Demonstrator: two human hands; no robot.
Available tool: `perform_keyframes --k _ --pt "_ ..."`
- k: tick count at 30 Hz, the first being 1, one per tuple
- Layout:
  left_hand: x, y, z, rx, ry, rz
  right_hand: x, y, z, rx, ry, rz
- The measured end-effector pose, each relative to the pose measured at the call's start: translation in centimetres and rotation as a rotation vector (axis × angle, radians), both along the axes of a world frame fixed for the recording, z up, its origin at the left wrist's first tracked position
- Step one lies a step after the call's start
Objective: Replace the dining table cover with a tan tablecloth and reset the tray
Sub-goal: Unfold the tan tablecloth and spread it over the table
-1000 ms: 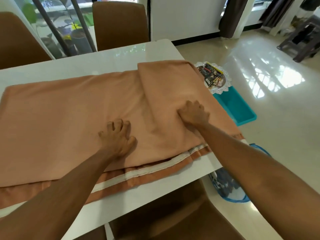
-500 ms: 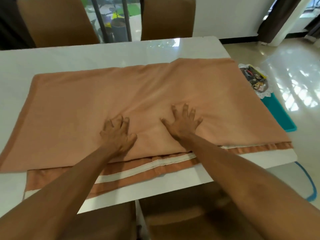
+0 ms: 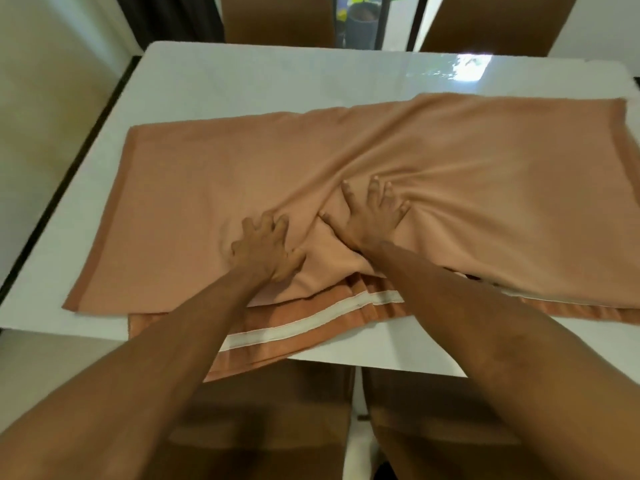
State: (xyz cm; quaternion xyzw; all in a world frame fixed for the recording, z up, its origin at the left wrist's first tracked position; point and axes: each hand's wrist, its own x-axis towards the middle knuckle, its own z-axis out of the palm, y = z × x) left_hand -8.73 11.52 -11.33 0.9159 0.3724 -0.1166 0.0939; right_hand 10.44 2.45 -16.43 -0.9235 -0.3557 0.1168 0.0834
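Note:
A tan tablecloth lies folded in layers on the white dining table. A lower layer with a white stripe sticks out at the near edge. My left hand rests on the cloth near its front middle, fingers bent with the tips on the fabric. Just to its right, my right hand presses down with spread, straight fingers. The cloth is wrinkled and bunched between and around the two hands. No tray is in view.
Two brown chairs stand at the table's far side. Two more brown chairs are tucked in below my arms at the near side. A cream wall runs along the left.
My right hand has slid left, close to the left hand, and the cloth has bunched up between them. The view has swung left, so the tray on the right has dropped out of sight.

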Motion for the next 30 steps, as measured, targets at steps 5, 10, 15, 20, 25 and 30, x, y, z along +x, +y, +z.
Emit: perform_keyframes --k 5,10,15,20,25,30 --pt "-5.6 0.6 -0.7 0.029 -0.009 0.137 -3.7 6.5 0.8 -0.015 0.051 0.274" --pt "-6.9 -3.2 -0.7 0.116 0.002 0.23 -6.7 9.8 1.7 -0.072 0.163 0.67" --pt "-6.0 -8.8 -0.1 -0.1 -0.049 0.34 -8.7 6.9 2.8 -0.087 0.218 0.873" --pt "-3.6 -14.1 0.5 -0.33 -0.085 0.419 -7.2 0.2 2.7 -0.031 0.16 1.007" --pt "0.0 -21.4 0.8 -0.551 -0.18 0.426 -3.3 -7.8 3.1 -0.032 0.127 1.015" --pt "4.5 -27.0 1.3 -0.83 -0.087 0.463 -0.4 -15.1 4.1 0.042 0.189 0.907"
